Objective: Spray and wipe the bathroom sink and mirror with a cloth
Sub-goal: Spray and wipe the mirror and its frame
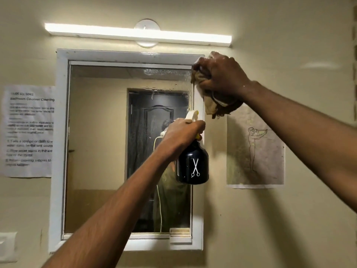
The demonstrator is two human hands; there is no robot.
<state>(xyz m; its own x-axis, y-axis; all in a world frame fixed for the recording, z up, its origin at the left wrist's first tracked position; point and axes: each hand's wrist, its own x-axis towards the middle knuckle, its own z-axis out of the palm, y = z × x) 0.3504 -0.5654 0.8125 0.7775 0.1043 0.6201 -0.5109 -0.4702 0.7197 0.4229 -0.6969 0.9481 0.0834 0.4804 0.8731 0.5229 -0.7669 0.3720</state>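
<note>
Starting at the left wall, we count one printed instruction sheet [29,130] taped beside the mirror [100,151], and below it one pale switch plate [7,246] at the frame's edge. One lit tube light [138,34] runs along the wall above. The mirror sits in one white frame [59,151], its glass streaked with wet marks along the top edge (the reflection shows a dark door and a person, partly hidden by the arms). One small ribbed white piece [180,235] sits at the frame's lower right corner.

We see two bare arms reaching up. The left hand [180,134] grips one black spray bottle [193,165], its fingers clenched round the neck under the white-and-yellow nozzle; the bottle hangs upright in front of the mirror's right edge and carries one white scissors emblem. Higher and further right, the right hand [220,72] holds one brownish cloth [216,105], fingers bunched tightly round it, pressing it against the upper right corner of the mirror frame while the rest of the cloth hangs below the wrist.

Right of that, one more paper [255,151] is fixed to the wall, showing a line drawing of a standing figure. That makes two sheets in all.
</note>
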